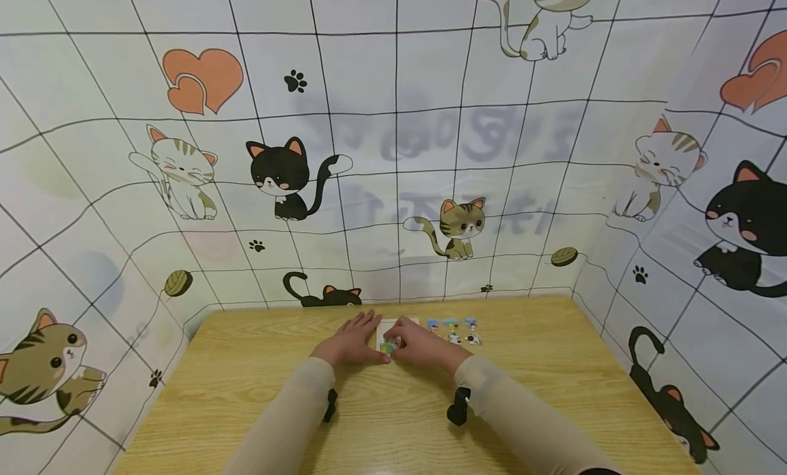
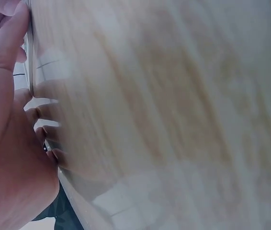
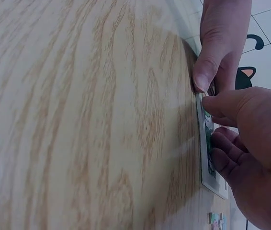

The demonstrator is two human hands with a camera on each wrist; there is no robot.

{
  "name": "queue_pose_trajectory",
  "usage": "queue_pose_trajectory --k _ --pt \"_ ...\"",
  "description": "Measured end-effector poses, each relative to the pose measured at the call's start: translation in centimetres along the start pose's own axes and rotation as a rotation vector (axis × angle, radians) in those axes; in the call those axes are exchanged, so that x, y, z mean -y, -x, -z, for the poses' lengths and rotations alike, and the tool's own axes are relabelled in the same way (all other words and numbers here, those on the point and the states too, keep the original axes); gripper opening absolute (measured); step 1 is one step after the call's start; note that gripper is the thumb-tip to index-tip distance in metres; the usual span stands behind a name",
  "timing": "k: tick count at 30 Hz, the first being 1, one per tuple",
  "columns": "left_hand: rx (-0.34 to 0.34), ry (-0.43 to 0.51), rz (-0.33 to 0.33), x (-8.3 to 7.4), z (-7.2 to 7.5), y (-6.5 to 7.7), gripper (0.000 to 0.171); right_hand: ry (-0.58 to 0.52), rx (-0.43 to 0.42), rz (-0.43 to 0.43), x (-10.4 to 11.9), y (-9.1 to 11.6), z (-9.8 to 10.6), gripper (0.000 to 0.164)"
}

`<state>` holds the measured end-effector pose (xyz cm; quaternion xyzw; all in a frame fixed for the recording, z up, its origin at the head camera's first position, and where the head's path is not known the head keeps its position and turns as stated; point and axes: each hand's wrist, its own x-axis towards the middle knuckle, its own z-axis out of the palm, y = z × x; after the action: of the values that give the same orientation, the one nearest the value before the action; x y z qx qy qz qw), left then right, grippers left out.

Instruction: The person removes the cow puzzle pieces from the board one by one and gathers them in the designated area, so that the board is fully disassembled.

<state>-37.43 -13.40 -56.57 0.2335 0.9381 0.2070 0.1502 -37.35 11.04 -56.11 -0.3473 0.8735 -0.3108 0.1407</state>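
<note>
A small puzzle board (image 1: 380, 333) with a pale frame lies near the back edge of the table, a green picture part visible inside it. My left hand (image 1: 355, 340) rests flat at its left side, fingers spread, thumb by the near edge. Over the board, my right hand (image 1: 424, 345) has its fingers curled and seems to pinch a puzzle piece (image 1: 393, 341) against the picture, mostly hidden by the fingers. The right wrist view shows the right hand (image 3: 265, 143) bent over the board (image 3: 203, 158), close to the left thumb.
Several loose colourful puzzle pieces (image 1: 453, 330) lie on the wooden table (image 1: 246, 379) just right of the board. Behind the table hangs a white gridded cloth (image 1: 369, 140) printed with cats, and it also runs along both sides.
</note>
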Motion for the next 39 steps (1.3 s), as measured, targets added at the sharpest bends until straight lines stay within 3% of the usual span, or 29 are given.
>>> queue_pose_trajectory --k 17,39 --pt "0.007 -0.015 -0.017 -0.32 0.47 0.03 0.112 0.088 -0.007 0.015 0.09 -0.48 -0.36 0.036" --pt "0.005 -0.047 -0.011 0.09 0.12 -0.41 0.113 0.031 -0.089 0.000 0.47 -0.33 -0.42 0.035"
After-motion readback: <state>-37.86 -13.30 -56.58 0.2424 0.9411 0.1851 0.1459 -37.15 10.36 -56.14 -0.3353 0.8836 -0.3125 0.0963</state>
